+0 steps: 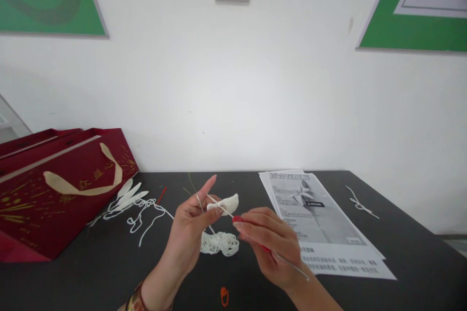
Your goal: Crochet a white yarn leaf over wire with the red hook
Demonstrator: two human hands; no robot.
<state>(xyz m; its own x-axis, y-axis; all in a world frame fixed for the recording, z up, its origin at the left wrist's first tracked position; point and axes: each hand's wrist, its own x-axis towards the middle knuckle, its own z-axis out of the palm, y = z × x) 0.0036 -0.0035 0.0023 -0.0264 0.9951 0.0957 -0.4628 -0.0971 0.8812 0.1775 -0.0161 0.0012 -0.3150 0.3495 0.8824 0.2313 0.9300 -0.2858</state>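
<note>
Two green-bordered panels (82, 14) hung on the white wall (233, 87) behind the black table (182, 291). Above it the left hand (188, 221) pinched the white crochet piece (229, 204) between thumb and finger, its long axis sideways, rising slightly rightward. The right hand (273, 240) was closed around the red-handled hook (237, 219), which slanted up and left.

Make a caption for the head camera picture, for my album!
Left hand pinches a white piece, right hand holds a red-gripped crochet hook, and white yarn lies on the dark table.
</note>
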